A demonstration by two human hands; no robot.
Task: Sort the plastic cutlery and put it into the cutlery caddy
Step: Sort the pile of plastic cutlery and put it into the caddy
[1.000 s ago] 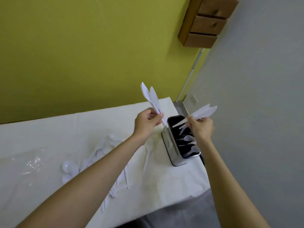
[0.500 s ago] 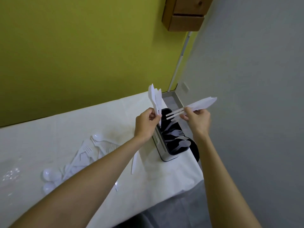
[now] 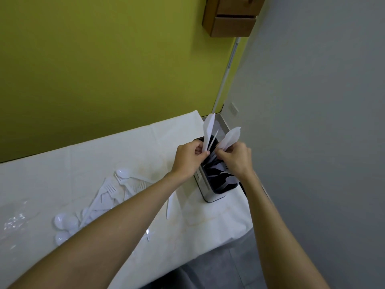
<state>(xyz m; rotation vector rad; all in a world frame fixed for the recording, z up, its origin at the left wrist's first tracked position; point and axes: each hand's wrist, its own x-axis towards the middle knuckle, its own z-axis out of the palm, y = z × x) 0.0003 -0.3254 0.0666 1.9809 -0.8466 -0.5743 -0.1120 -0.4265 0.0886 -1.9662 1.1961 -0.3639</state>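
I have both hands close together over the far end of the cutlery caddy [image 3: 210,193], which stands on the white tablecloth [image 3: 83,163] near the table's right edge. The left hand [image 3: 188,158] has its fingers curled round a small bundle of white plastic knives [image 3: 209,127], blades pointing up. The right hand [image 3: 235,159] pinches a second bundle of knives [image 3: 231,137] with the blades angled up and to the right. The two bundles almost meet at the handles, just above the caddy's black opening.

Inside the caddy I make out more white cutlery, though I cannot tell which compartment holds what. A pale strip on its silver side wall is too blurred for me to read.

To the left, under the left forearm, lies the loose pile of forks and spoons [image 3: 112,190], with one lone knife [image 3: 169,205] between the pile and the caddy. A clear plastic wrapper [image 3: 14,222] sits at the far left. A wooden drawer unit [image 3: 231,19] hangs high in the corner, with a wall socket [image 3: 234,108] below it.
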